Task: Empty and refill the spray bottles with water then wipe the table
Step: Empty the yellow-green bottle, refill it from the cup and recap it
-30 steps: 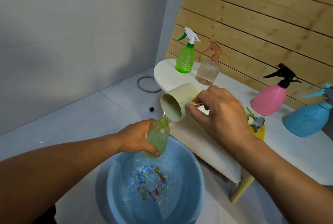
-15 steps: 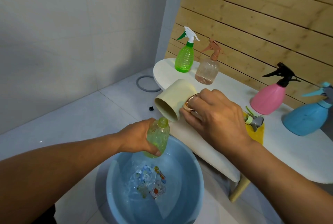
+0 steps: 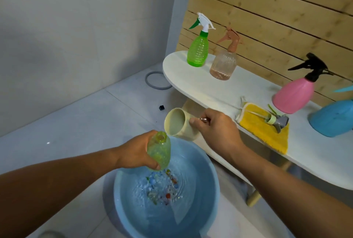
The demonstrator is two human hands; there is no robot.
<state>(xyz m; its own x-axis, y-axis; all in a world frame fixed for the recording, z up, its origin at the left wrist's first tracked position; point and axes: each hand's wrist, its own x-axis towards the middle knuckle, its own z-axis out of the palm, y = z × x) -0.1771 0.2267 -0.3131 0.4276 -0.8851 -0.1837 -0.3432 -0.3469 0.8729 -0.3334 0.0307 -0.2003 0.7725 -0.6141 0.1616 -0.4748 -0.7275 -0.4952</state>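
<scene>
Over the blue basin, an uncapped yellow-green bottle is gripped by the left hand; the tilted cream cup is held by the right hand.

Blue basin holding multicoloured marbles; yellow-green bottle; cream mug; white bench; yellow cloth; pink sprayer with a black head.

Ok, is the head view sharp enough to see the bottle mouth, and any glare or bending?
Head view: the yellow-green plastic bottle in the left hand shows its open mouth fairly sharply; ripples and highlights blur the round blue basin floor; wide-angle bending curves the white table edge.
</scene>
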